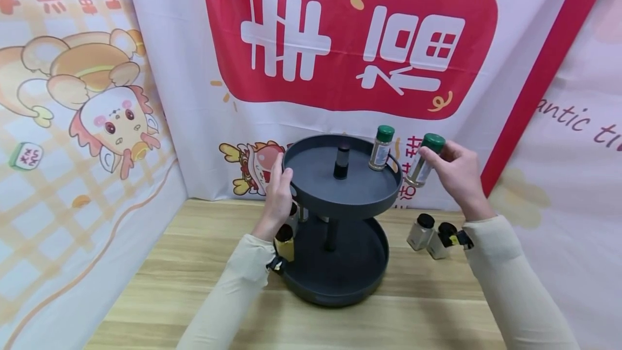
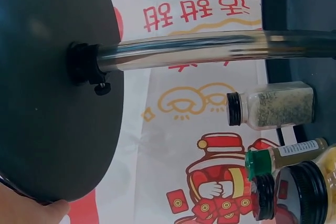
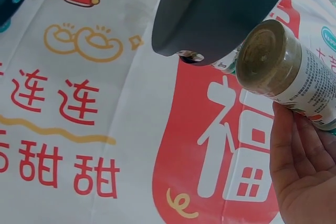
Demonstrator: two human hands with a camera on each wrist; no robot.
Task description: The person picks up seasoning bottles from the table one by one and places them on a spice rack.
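My right hand (image 1: 457, 172) holds a spice jar (image 1: 419, 169) with a green lid, raised just right of the upper tray's rim. In the right wrist view the jar's base (image 3: 265, 56) tilts toward the camera. A two-tier dark turntable rack (image 1: 335, 298) stands on the table. My left hand (image 1: 278, 199) rests against the left outer side of its upper tray (image 1: 316, 177), fingers fairly straight. Another green-lidded jar (image 1: 381, 150) stands on that tray, at the right. Several jars, among them a black-lidded one (image 2: 283, 106), sit at the left of the lower tray.
Two black-lidded jars (image 1: 420, 233) stand on the wooden table (image 1: 427, 301), right of the rack, below my right wrist. A printed cloth (image 1: 184, 69) hangs right behind the table, and another (image 1: 73, 204) borders the left side. A short post (image 1: 342, 163) rises from the upper tray's middle.
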